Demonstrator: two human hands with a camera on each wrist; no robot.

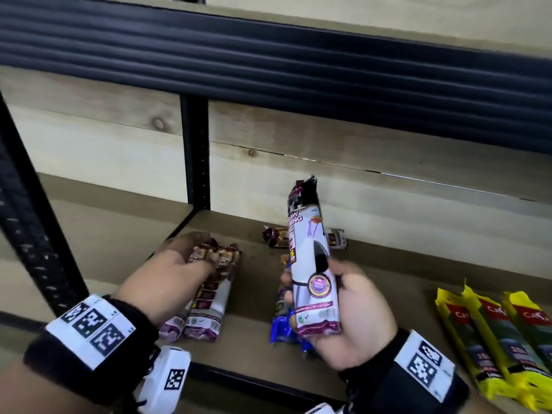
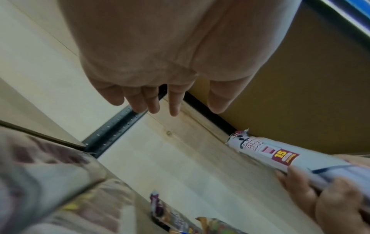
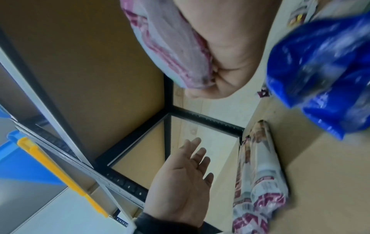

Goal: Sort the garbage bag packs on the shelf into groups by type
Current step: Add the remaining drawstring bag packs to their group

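On the shelf, the sorting is partway done, and the purple pile at its left end serves as the landmark. The left hand hovers over that pile with straight, relaxed fingers, holding nothing; whether it touches the packs cannot be told. To the right of the pile, the right hand has its fingers curled round a purple-and-white pack, held upright above the shelf. Just beneath that hand lie blue packs, another purple pack lies behind the held one, and yellow packs sit well to the right of the pile. The step in hand seems to be carrying the held pack to its matching pile. The next move probably calls for laying it alongside the pile, parallel with the others.
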